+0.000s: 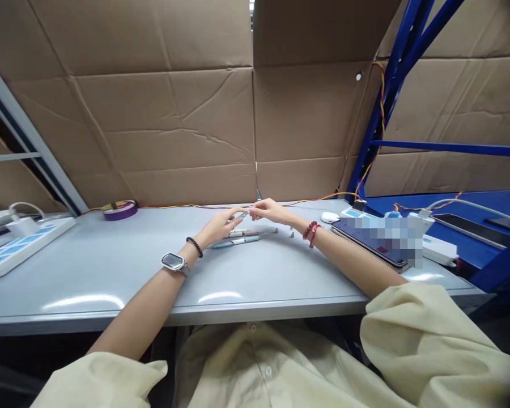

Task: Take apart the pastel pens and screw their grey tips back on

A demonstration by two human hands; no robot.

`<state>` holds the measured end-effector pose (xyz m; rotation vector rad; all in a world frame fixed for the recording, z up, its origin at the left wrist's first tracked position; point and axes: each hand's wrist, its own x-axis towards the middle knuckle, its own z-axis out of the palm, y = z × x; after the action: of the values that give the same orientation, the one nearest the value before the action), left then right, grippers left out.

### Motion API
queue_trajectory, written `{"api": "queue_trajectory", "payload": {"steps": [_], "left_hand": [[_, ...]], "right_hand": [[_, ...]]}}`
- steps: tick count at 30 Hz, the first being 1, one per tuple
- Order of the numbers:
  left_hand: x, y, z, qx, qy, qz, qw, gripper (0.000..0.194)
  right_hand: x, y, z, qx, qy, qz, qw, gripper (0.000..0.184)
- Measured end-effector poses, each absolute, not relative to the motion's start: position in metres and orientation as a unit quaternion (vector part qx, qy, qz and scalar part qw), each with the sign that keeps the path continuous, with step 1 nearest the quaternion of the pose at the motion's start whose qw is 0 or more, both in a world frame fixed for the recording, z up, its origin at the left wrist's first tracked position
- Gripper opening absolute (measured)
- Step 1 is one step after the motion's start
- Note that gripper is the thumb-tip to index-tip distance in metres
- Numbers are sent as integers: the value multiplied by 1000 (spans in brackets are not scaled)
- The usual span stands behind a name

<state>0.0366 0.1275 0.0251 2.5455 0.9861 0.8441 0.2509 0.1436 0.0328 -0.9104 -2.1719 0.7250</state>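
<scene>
My left hand (221,225), with a black bead bracelet and a watch at its wrist, is closed on a slim pen (240,216) that points to the right. At the pen's tip, my right hand (267,211) is closed in a pinch; whether it grips the tip itself or a small part, I cannot make out. Below my left hand lie a white and light-blue pen (237,242) and another pen (243,233), partly overlapped by the fingers. A few tiny dark pieces (292,234) rest on the table under my right wrist, too small to name.
Right of my forearm lies a dark tablet (361,241), partly blurred, beside a white mouse-like object (330,217). A purple tape roll (120,210) sits at the back left, a power strip (25,247) at the far left. Cardboard (174,113) walls the back; a blue frame (385,107) stands right.
</scene>
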Motion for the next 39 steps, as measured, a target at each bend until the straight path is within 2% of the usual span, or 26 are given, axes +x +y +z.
{"api": "queue_trajectory", "payload": {"steps": [6, 11, 13, 17, 20, 23, 30, 36, 39], "left_hand": [[37, 128, 26, 878, 342, 300, 148, 35], [34, 129, 30, 874, 347, 310, 142, 31], [33, 129, 31, 871, 351, 315, 139, 31], [34, 129, 28, 867, 354, 324, 135, 30], [34, 129, 25, 868, 354, 324, 132, 35], [35, 130, 24, 872, 349, 318, 131, 44], [37, 127, 28, 881, 333, 315, 120, 40], [36, 124, 29, 875, 356, 309, 109, 33], [35, 128, 26, 870, 375, 305, 101, 32]], "right_hand": [[237, 144, 29, -394, -826, 218, 340, 47], [252, 153, 37, -499, -796, 103, 327, 53], [266, 157, 39, -545, -785, 61, 289, 49], [282, 160, 29, -582, -799, 37, 145, 39], [277, 161, 19, -587, -807, 34, 56, 39], [271, 162, 16, -592, -805, 29, 11, 45], [268, 152, 23, -604, -797, 8, -2, 61], [267, 148, 24, -610, -792, 3, -4, 51], [266, 149, 24, -612, -791, 6, -2, 56]]}}
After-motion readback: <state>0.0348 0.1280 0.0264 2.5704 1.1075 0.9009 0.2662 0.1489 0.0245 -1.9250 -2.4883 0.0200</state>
